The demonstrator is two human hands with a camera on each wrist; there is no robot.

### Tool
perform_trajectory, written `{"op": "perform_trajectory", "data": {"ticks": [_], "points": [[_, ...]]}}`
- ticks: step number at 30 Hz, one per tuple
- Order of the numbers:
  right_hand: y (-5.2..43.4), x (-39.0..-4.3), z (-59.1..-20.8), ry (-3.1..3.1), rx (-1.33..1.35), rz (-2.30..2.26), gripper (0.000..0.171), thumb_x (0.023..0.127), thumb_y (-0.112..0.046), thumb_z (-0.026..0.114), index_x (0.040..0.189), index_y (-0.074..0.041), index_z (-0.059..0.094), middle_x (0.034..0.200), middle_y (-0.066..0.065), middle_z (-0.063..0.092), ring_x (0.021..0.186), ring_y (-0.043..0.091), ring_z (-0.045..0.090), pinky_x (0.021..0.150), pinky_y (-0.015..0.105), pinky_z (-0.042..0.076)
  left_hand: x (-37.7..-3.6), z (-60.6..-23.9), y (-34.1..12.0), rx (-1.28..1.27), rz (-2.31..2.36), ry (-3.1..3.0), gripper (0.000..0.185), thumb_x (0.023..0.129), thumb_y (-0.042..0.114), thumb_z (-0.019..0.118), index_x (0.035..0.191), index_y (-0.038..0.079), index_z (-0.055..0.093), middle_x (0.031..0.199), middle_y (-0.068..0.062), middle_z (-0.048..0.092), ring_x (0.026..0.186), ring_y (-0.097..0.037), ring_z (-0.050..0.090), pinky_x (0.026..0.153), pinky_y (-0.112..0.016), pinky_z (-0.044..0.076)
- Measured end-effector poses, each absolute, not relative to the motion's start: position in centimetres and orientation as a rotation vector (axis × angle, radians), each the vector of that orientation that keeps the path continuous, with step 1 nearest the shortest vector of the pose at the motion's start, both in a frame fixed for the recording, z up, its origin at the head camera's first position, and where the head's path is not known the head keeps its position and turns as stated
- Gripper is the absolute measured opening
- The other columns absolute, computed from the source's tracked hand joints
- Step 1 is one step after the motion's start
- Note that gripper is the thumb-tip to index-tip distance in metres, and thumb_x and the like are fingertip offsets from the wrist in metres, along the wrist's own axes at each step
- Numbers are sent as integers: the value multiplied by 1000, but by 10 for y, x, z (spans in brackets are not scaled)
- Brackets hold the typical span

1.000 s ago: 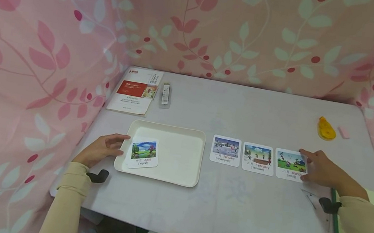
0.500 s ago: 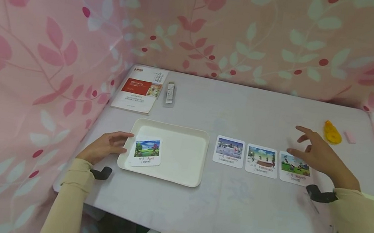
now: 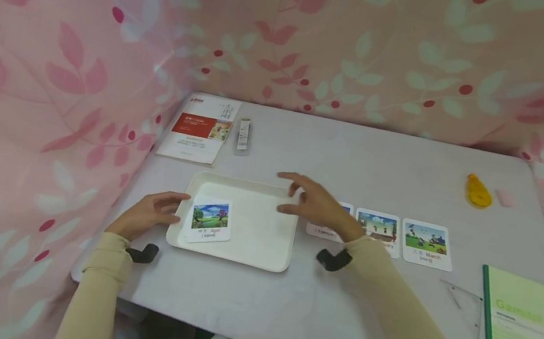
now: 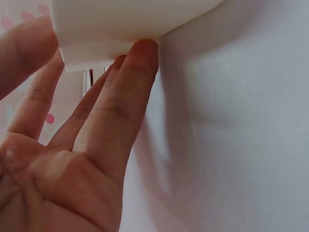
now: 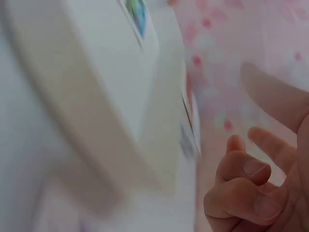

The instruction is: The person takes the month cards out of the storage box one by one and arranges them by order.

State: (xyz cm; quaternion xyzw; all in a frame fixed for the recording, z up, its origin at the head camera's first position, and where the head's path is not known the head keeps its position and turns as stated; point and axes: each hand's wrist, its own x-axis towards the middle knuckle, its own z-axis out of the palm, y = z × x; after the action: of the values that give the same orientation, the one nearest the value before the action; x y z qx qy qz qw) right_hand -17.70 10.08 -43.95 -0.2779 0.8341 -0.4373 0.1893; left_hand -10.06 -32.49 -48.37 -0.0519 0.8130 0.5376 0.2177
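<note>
A cream tray (image 3: 258,258) lies left of centre, with an April picture card (image 3: 210,222) inside on its left side. White edges beneath that card show at least one more. At the tray's left edge, my left hand (image 3: 146,214) holds the rim; in the left wrist view, fingertips (image 4: 143,50) press its outer wall. My right hand (image 3: 317,202), its fingers spread and loosely bent, hovers over the tray's right edge, holding nothing. Right of the tray, cards stand in a row: January (image 3: 323,231), partly hidden by my right hand, February (image 3: 376,225) and March (image 3: 425,239).
Behind the tray lie a red-and-white book (image 3: 196,129) and a small clear package (image 3: 243,137). A yellow object (image 3: 478,191) and a pink eraser-like block (image 3: 504,198) sit back right. A green notebook (image 3: 526,336) and a clear set square (image 3: 465,304) are front right.
My right hand has let go of the March card and swung left across the row to the tray's right edge. My left hand stays at the tray.
</note>
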Motion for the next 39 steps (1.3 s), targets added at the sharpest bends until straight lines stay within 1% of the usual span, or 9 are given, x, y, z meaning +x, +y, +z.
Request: {"op": "perform_trajectory", "data": {"ticks": [2,6,10,13,19,23,27,34,39], "points": [[65,-173,-447,2297,-800,-1209,77,89,-27,83,156,-21,45,117,15,61,76,18,53,69,31,46,-99,-484,-327,-147,1477,2264,60,92,8,74,149,8,53,158,-16,42,149,-43,31,115,-56,36],[12,-163,-467,2258,-818,-1146,84,85,-28,87,157,-19,43,111,12,62,80,16,51,74,29,44,-99,-485,-328,-162,1456,2264,60,92,13,75,148,10,54,160,-16,40,150,-45,29,115,-57,35],[-20,-157,-486,2300,-781,-1082,92,80,-30,91,158,-21,43,101,4,59,85,12,49,77,26,42,-98,-486,-328,-178,1450,2248,61,92,13,75,149,11,54,160,-16,39,149,-44,30,114,-55,37],[-35,-154,-492,2345,-727,-1029,97,75,-32,94,157,-21,44,97,2,55,85,12,48,76,25,41,-95,-487,-329,-165,1451,2247,62,92,12,75,149,9,52,160,-17,39,149,-45,30,113,-54,39],[-49,-151,-497,2409,-680,-916,98,73,-36,95,157,-23,45,97,0,52,82,13,49,68,24,40,-96,-487,-331,-109,1467,2261,63,91,11,76,149,6,52,159,-19,40,148,-45,32,110,-49,44],[-50,-148,-498,2439,-640,-895,100,72,-34,96,158,-26,44,98,0,52,79,13,49,66,24,39,-98,-486,-331,-113,1474,2247,63,92,10,76,150,5,51,161,-19,37,149,-46,30,112,-51,40],[-51,-145,-497,2438,-625,-908,103,72,-29,96,159,-25,42,98,1,50,76,14,49,64,25,39,-98,-485,-330,-133,1479,2234,63,92,10,75,150,5,50,162,-19,35,150,-47,27,113,-55,36],[-50,-143,-498,2455,-645,-883,103,74,-29,95,160,-22,39,100,0,50,79,12,52,64,23,41,-97,-485,-329,-145,1491,2225,63,92,10,76,150,5,51,161,-19,38,149,-47,28,113,-55,37],[-49,-144,-498,2486,-692,-850,100,75,-30,94,158,-14,41,100,-1,52,81,11,53,67,22,43,-96,-484,-329,-137,1472,2241,64,91,11,76,150,5,51,161,-20,37,149,-48,28,114,-57,36]]}}
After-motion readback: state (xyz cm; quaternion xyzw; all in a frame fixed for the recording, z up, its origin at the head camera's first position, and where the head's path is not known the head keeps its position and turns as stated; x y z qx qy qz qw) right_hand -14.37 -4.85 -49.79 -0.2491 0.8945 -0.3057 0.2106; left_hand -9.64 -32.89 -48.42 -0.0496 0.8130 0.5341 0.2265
